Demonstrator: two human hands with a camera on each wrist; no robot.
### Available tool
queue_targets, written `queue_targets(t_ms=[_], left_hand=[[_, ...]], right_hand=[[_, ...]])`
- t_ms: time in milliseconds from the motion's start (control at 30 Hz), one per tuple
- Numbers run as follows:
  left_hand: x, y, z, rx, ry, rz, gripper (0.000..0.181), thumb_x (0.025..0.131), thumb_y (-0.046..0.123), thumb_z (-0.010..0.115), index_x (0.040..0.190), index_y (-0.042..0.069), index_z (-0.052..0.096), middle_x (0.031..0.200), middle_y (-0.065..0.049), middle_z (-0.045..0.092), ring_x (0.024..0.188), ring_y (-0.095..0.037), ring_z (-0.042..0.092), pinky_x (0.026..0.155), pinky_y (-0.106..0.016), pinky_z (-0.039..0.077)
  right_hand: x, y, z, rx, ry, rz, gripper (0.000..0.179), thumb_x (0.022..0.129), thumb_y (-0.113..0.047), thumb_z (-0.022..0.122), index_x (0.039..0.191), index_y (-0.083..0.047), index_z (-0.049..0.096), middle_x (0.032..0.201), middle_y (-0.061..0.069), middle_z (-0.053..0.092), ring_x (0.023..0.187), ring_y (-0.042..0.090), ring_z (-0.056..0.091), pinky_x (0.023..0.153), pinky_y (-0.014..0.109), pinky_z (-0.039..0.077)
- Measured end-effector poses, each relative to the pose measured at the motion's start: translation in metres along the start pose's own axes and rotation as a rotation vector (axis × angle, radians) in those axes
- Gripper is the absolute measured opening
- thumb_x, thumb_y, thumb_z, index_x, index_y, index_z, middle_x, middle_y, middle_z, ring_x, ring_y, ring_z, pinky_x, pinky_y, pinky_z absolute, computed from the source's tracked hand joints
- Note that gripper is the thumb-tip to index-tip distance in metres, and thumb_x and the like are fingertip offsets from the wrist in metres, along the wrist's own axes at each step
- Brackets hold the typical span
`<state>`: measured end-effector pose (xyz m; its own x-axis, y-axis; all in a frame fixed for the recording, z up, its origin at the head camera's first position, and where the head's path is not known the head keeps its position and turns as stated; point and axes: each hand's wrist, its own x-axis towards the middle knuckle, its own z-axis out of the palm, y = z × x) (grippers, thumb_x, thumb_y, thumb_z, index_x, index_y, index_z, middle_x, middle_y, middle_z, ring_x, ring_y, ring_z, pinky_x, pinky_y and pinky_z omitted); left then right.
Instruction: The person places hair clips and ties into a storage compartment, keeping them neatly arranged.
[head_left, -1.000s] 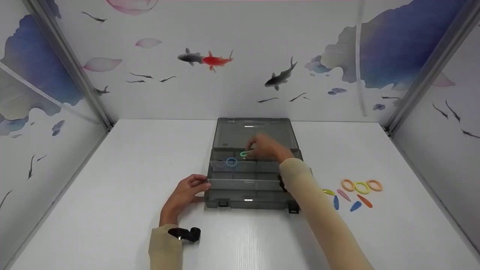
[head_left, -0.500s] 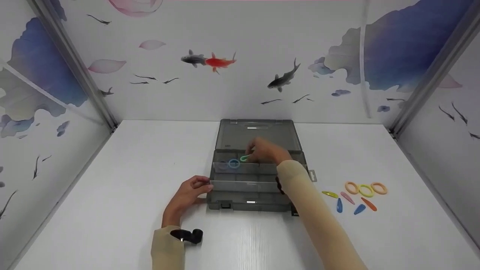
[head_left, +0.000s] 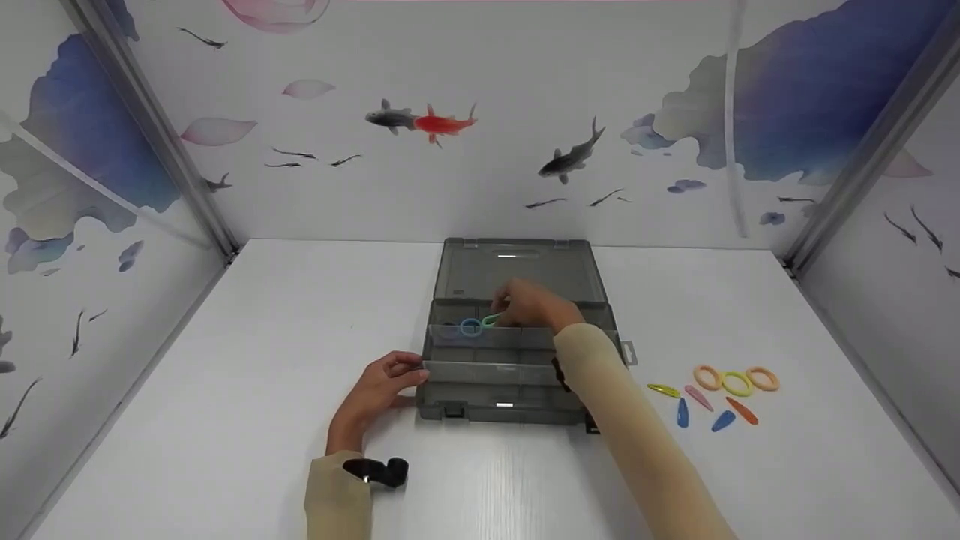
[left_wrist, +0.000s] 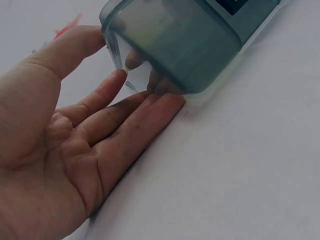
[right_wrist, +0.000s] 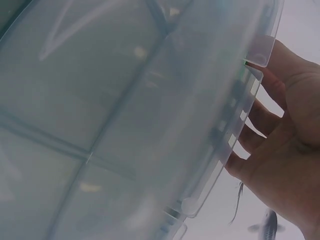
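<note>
The right grip (head_left: 529,302) pinches a green ring (head_left: 489,321), seemingly placing it in the box (head_left: 480,394); the left grip (head_left: 379,386), loose, touches the box; gentle release seems needed.

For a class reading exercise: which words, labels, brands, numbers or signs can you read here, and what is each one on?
None can be read in any view.
Lid: a small dark mark near the hinge side, too small to read.
Clips and rings on the table: no lettering can be made out.
Wall: painted fish, no writing seen.
</note>
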<state>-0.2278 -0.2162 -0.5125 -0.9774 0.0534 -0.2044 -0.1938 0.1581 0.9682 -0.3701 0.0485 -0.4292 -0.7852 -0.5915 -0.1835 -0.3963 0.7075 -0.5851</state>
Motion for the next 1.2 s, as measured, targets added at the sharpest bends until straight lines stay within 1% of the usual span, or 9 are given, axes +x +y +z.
queue_targets(t_ms=[100,300,433,600,733,867,1000,1100,1200], left_hand=[[0.0,0.0,0.001,0.002,-0.002,0.002,0.048,0.092,0.028,0.074,0.131,0.006,0.057,0.137,-0.015,0.061,0.115,-0.02,0.062,0.092,-0.04,0.056],[0.0,0.0,0.001,0.008,0.001,0.005,0.05,0.091,0.03,0.074,0.132,0.006,0.057,0.136,-0.014,0.063,0.115,-0.021,0.062,0.092,-0.04,0.056],[0.001,-0.001,0.0,0.005,0.002,0.009,0.051,0.091,0.031,0.075,0.131,0.006,0.057,0.135,-0.014,0.063,0.115,-0.022,0.063,0.092,-0.04,0.057],[0.001,-0.002,0.0,-0.002,0.002,0.003,0.05,0.09,0.031,0.076,0.13,0.007,0.058,0.136,-0.014,0.062,0.114,-0.021,0.063,0.093,-0.041,0.057],[0.002,-0.004,-0.002,-0.004,-0.003,0.003,0.049,0.09,0.03,0.076,0.13,0.007,0.058,0.136,-0.014,0.062,0.114,-0.021,0.063,0.093,-0.041,0.057],[0.001,-0.002,-0.001,-0.004,-0.004,0.002,0.048,0.091,0.028,0.074,0.13,0.006,0.058,0.136,-0.013,0.062,0.113,-0.019,0.063,0.091,-0.037,0.057],[0.001,0.001,0.0,-0.006,0.0,-0.008,0.047,0.092,0.027,0.073,0.131,0.006,0.057,0.138,-0.014,0.061,0.114,-0.018,0.063,0.089,-0.035,0.056],[0.0,0.0,0.0,0.01,0.005,0.0,0.048,0.092,0.029,0.073,0.13,0.006,0.057,0.137,-0.014,0.061,0.114,-0.02,0.063,0.09,-0.035,0.055],[0.0,-0.002,0.001,0.031,0.008,0.013,0.048,0.092,0.03,0.074,0.13,0.006,0.058,0.136,-0.014,0.062,0.115,-0.021,0.062,0.093,-0.036,0.054]], right_hand=[[0.0,0.001,0.001,-0.008,0.004,-0.004,0.019,0.092,-0.011,0.072,0.109,-0.004,0.074,0.116,0.012,0.072,0.107,0.025,0.064,0.097,0.046,0.053],[-0.001,0.001,0.002,-0.018,0.009,-0.002,0.021,0.092,-0.008,0.071,0.112,-0.003,0.073,0.114,0.012,0.072,0.102,0.024,0.064,0.096,0.046,0.054],[0.0,0.0,0.001,-0.045,0.004,0.003,0.025,0.091,-0.007,0.071,0.116,-0.003,0.072,0.119,0.013,0.071,0.109,0.027,0.065,0.098,0.047,0.054],[0.0,-0.001,0.001,-0.09,-0.003,-0.038,0.031,0.091,-0.006,0.071,0.122,-0.001,0.07,0.126,0.015,0.069,0.117,0.031,0.064,0.1,0.048,0.053],[-0.003,-0.002,0.0,-0.059,0.009,-0.062,0.032,0.091,-0.008,0.073,0.122,-0.003,0.07,0.136,0.015,0.063,0.126,0.032,0.059,0.105,0.049,0.05],[-0.01,-0.005,-0.005,-0.03,0.025,-0.075,0.033,0.091,-0.012,0.074,0.123,-0.005,0.07,0.146,0.014,0.054,0.138,0.034,0.048,0.111,0.052,0.044],[-0.017,-0.006,-0.008,-0.017,0.046,-0.115,0.035,0.091,-0.016,0.075,0.124,-0.006,0.07,0.146,0.014,0.054,0.142,0.035,0.043,0.114,0.054,0.04],[-0.026,-0.002,-0.011,0.006,0.076,-0.151,0.035,0.091,-0.018,0.075,0.125,-0.009,0.07,0.145,0.013,0.056,0.144,0.035,0.041,0.115,0.055,0.038],[-0.039,0.003,-0.014,0.062,0.109,-0.16,0.037,0.091,-0.022,0.075,0.127,-0.013,0.069,0.145,0.009,0.056,0.143,0.034,0.043,0.113,0.055,0.041]])
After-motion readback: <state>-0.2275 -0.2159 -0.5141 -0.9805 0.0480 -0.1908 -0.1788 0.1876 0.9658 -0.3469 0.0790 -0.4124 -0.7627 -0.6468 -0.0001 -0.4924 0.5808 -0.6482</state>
